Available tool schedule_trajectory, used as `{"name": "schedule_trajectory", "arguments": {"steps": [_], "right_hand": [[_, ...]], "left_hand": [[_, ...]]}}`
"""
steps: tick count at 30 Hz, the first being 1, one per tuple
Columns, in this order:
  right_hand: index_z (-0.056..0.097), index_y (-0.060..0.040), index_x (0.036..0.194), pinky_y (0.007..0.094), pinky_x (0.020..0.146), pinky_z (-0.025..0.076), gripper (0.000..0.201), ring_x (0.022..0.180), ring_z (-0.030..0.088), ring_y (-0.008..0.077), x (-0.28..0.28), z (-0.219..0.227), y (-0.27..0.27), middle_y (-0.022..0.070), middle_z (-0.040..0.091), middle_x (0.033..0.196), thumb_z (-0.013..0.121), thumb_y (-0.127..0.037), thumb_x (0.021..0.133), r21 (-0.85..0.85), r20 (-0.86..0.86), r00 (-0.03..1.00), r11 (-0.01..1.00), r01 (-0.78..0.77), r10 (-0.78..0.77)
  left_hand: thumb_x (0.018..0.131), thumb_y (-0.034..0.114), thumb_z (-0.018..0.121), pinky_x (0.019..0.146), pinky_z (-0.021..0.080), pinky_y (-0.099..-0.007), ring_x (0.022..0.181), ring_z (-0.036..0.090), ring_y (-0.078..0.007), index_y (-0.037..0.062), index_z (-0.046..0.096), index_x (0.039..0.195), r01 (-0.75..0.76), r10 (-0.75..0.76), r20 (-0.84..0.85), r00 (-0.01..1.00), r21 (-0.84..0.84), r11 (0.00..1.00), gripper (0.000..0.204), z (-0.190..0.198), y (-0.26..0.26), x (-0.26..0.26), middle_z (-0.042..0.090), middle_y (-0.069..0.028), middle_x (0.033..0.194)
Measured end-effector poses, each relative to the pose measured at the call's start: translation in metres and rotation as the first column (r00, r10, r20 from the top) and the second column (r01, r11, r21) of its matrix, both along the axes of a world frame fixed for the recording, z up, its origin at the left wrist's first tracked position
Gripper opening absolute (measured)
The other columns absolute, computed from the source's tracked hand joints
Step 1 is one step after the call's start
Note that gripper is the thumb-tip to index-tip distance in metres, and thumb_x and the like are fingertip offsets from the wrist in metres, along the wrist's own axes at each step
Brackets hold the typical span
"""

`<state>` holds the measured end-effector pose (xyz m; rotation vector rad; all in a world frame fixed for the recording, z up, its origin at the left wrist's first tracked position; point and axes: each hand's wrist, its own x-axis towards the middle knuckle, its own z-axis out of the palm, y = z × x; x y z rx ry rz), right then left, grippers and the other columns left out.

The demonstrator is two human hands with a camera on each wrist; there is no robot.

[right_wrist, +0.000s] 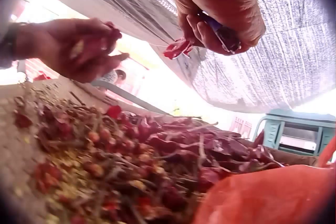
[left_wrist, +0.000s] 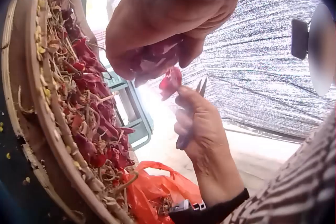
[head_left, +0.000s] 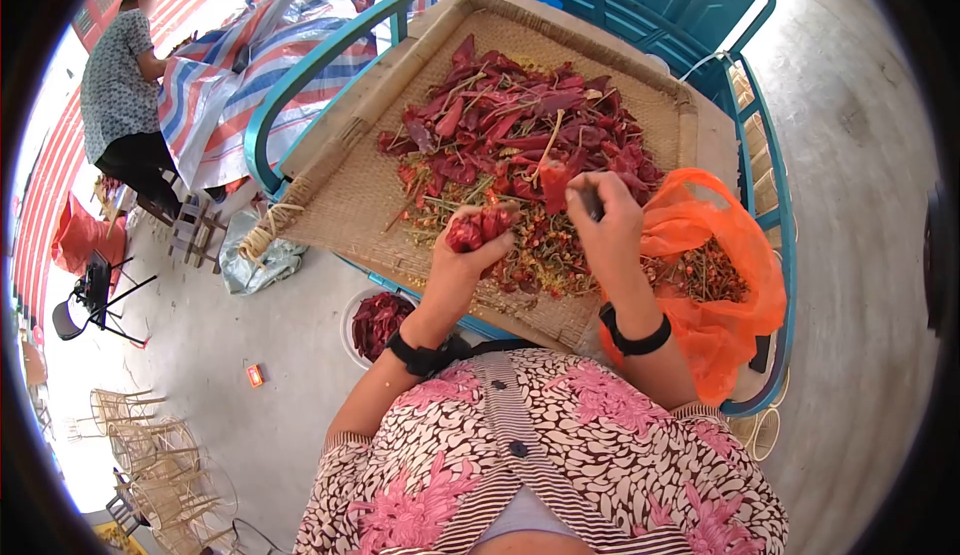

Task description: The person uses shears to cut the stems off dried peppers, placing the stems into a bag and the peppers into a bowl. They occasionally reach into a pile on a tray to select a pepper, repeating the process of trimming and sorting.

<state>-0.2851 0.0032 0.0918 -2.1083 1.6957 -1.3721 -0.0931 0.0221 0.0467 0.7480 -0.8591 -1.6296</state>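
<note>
My left hand (head_left: 463, 267) is curled round a bunch of dried red chili peppers (head_left: 478, 229), over the near side of a woven tray (head_left: 345, 180). To its right, my right hand (head_left: 607, 225) holds small dark-handled scissors (right_wrist: 220, 32), mostly hidden in the palm, with pointed tips (left_wrist: 202, 86) showing past the fingers. Its thumb and fingertip also pinch a single red pepper piece (left_wrist: 170, 82), close by the left hand's bunch. Below both hands lies a heap of dried red peppers (head_left: 500, 135), with stems, yellow seeds and broken bits (head_left: 545, 255) on its near side.
An orange plastic bag (head_left: 690, 345) with stems and scraps lies open at the tray's right. The tray rests on a teal cart (head_left: 262, 125). A white basin (head_left: 347, 333) of red peppers stands on the floor at left. Another person (head_left: 125, 85) stands by striped tarps (head_left: 215, 105).
</note>
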Motion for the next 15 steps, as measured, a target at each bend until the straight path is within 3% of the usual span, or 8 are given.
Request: {"name": "schedule_trajectory", "arguments": {"steps": [2, 5, 8, 9, 12, 15], "right_hand": [[0.060, -0.0069, 0.097, 0.0346, 0.064, 0.052, 0.027, 0.077, 0.065, 0.0275, 0.016, -0.002, 0.014, 0.0092, 0.061, 0.089, 0.074, -0.005, 0.074, -0.059, -0.089, 0.992, 0.994, -0.091, 0.086], [0.060, -0.0080, 0.099, 0.0336, 0.062, 0.052, 0.031, 0.076, 0.065, 0.0271, 0.033, -0.012, 0.024, 0.0082, 0.061, 0.089, 0.074, -0.002, 0.071, -0.067, -0.147, 0.970, 0.977, -0.205, 0.193], [0.061, -0.0089, 0.100, 0.0337, 0.060, 0.052, 0.033, 0.075, 0.065, 0.0278, 0.039, -0.021, 0.028, 0.0083, 0.061, 0.090, 0.073, -0.001, 0.071, -0.028, -0.054, 0.955, 0.955, -0.294, 0.292], [0.061, -0.0079, 0.102, 0.0318, 0.059, 0.050, 0.029, 0.070, 0.063, 0.0224, 0.040, -0.018, 0.027, 0.0064, 0.061, 0.086, 0.072, -0.002, 0.076, -0.062, -0.004, 0.932, 0.930, -0.362, 0.363], [0.060, -0.0064, 0.100, 0.0278, 0.057, 0.045, 0.020, 0.065, 0.057, 0.0136, 0.037, -0.008, 0.036, 0.0037, 0.057, 0.077, 0.071, -0.008, 0.083, 0.217, 0.332, 0.856, 0.851, -0.478, 0.396], [0.058, -0.0041, 0.103, 0.0252, 0.057, 0.041, 0.025, 0.064, 0.050, 0.0093, 0.033, 0.004, 0.040, 0.0029, 0.054, 0.073, 0.070, -0.019, 0.088, 0.285, 0.353, 0.850, 0.820, -0.496, 0.391]], "left_hand": [[0.087, -0.001, 0.065, 0.081, 0.048, -0.0256, 0.100, 0.063, -0.0142, 0.0055, 0.052, 0.108, -0.050, 0.051, -0.064, 0.997, 0.005, 0.999, 0.026, -0.004, -0.004, -0.006, 0.066, -0.0052, 0.108], [0.085, 0.001, 0.070, 0.070, 0.047, -0.0226, 0.084, 0.059, -0.0079, 0.0092, 0.051, 0.108, -0.012, 0.018, -0.171, 0.985, 0.039, 0.999, 0.031, -0.011, -0.003, -0.005, 0.064, -0.0001, 0.097], [0.086, 0.002, 0.069, 0.071, 0.048, -0.0237, 0.086, 0.060, -0.0088, 0.0105, 0.049, 0.107, 0.030, -0.029, -0.219, 0.975, 0.000, 1.000, 0.031, -0.012, -0.002, -0.003, 0.063, 0.0005, 0.097], [0.086, 0.002, 0.068, 0.072, 0.048, -0.0245, 0.088, 0.061, -0.0100, 0.0109, 0.048, 0.106, 0.042, -0.045, -0.223, 0.974, -0.014, 0.999, 0.030, -0.011, -0.001, -0.001, 0.063, 0.0005, 0.099], [0.086, 0.002, 0.068, 0.077, 0.049, -0.0267, 0.091, 0.061, -0.0119, 0.0100, 0.047, 0.108, 0.059, -0.069, -0.256, 0.964, -0.047, 0.997, 0.032, -0.009, 0.000, 0.004, 0.063, -0.0008, 0.100], [0.083, -0.001, 0.071, 0.083, 0.050, -0.0275, 0.093, 0.062, -0.0123, 0.0075, 0.047, 0.111, 0.075, -0.089, -0.278, 0.956, -0.060, 0.995, 0.038, -0.003, 0.002, 0.010, 0.064, -0.0029, 0.103]]}}
